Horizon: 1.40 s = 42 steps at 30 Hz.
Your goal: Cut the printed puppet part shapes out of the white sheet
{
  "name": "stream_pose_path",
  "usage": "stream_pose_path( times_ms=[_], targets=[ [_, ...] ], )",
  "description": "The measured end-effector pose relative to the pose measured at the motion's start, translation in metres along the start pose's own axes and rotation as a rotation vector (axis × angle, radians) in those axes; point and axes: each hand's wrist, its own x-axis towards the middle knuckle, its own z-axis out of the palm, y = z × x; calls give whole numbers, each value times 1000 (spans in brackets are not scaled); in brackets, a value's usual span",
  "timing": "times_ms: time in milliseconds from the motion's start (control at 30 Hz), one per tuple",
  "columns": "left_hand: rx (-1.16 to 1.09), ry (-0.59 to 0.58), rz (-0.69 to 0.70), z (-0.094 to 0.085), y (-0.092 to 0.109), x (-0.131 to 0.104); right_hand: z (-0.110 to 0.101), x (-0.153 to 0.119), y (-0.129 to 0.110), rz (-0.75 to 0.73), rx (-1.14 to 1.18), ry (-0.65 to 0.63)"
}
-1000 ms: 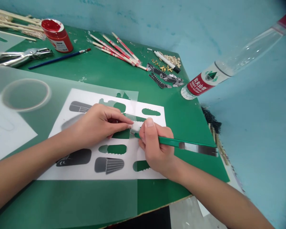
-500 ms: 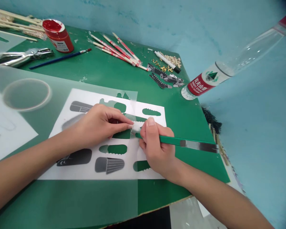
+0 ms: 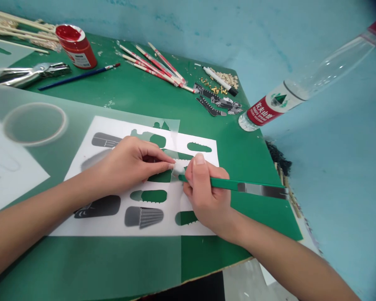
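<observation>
My left hand [image 3: 136,161] is closed in a pinch, thumb and forefinger meeting at the edge of a small pale cut-out piece [image 3: 178,169]. My right hand [image 3: 208,188] wraps round a slim green craft knife [image 3: 227,183], thumb on top; its metal-sleeved rear end points right. The knife's front end touches or nearly touches the pale piece; its tip is hidden. Both hands are over a white sheet [image 3: 113,229] printed with grey shapes, where several cut-out openings show green tabletop. A translucent sheet [image 3: 128,267] overlaps the white sheet.
A tape roll [image 3: 64,121] lies left. Behind are a hole punch [image 3: 31,76], blue paintbrush [image 3: 78,77], red paint jar [image 3: 78,52] and wrapped sticks [image 3: 158,67]. Black-and-grey cut-outs [image 3: 217,100], brass fasteners [image 3: 211,85] and a marker [image 3: 219,80] lie near a water bottle [image 3: 266,109].
The knife's rear end has risen very slightly. Both hands stay in place with the same grips.
</observation>
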Motion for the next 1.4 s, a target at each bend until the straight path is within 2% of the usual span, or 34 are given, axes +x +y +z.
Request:
stream_pose_path(
  times_ms=[433,800,933,1033,1133,1300,1400],
  targets=[
    [-2,21,14,1,-1,0,0,-2,1,-13,-98,23],
    [0,28,17,1,-2,-1,6,3,0,-24,63,65],
    [-14,31,55,2,-2,-1,3,10,4,-86,1,109],
    [-14,30,66,1,-2,0,-1,17,4,-101,74,129],
    [-8,26,64,1,-2,-1,-3,16,1,-85,112,103],
    [-3,22,43,2,-3,0,-2,5,-2,-137,54,-3],
    [4,21,38,2,-3,1,-1,4,-1,-97,58,-23]
  ],
)
